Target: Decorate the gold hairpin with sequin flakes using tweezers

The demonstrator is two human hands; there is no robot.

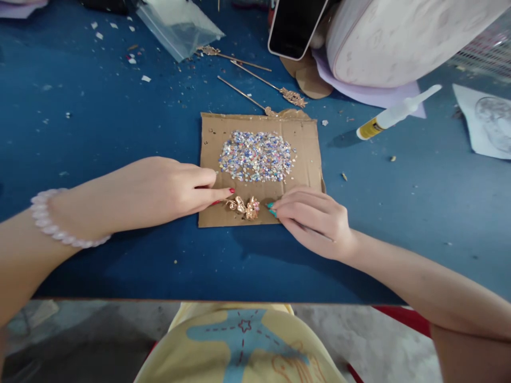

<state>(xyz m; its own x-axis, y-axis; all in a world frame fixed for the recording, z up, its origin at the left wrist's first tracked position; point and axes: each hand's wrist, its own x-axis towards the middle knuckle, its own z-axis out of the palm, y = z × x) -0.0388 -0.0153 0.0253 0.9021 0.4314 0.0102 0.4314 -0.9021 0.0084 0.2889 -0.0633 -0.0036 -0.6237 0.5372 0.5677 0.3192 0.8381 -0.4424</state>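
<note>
A gold hairpin (243,207) with a flower and leaf-like ornament lies over the near part of a cardboard sheet (307,138). The thumb and fingers of my left hand (171,189) are closed on its stem end, most of which they hide. My right hand (315,218) is pinched just right of the flower, a small gap away. It holds a slim tool (321,234), whose thin shaft shows along the hand; teal shows at the fingertips, and its exact kind is unclear. A patch of small blue, white and pink shiny chips (257,157) covers the middle of the cardboard.
Several more gold hairpins (293,97) lie behind the cardboard. A white glue tube with a yellow label (371,129) is to the right. At the back are a clear plastic bag (179,32), a phone (297,26) and a large pale rounded object (383,42). Loose flakes dot the blue table (120,122).
</note>
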